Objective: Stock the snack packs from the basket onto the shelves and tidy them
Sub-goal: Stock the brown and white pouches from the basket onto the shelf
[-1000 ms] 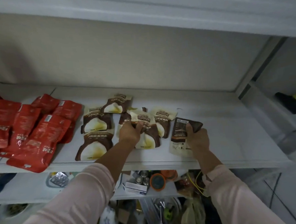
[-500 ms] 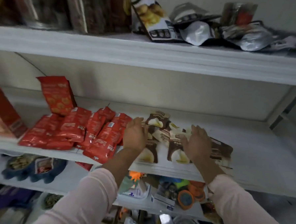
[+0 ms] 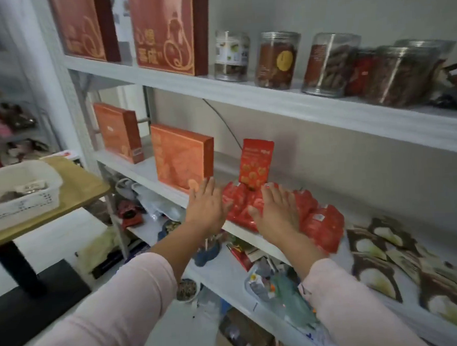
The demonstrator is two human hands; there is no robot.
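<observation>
While left hand (image 3: 207,209) and right hand (image 3: 276,214), flat and released, touched shelved red snack packs (image 3: 322,222), the basket (image 3: 20,207) held leftovers.

This looks like a small shop or storeroom. White shelves (image 3: 271,99) carry gift boxes (image 3: 161,30), snack jars (image 3: 277,60) and red packs (image 3: 322,220).

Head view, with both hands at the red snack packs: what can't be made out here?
Head view only.
1. Red snack packs: right hand covers part of the pile; count unclear, print blurred.
2. Left hand: contact with the pile cannot be told.
3. Basket: cut by the left edge, contents blurred.
4. Brown snack packs: smeared, cut by the right edge.
</observation>
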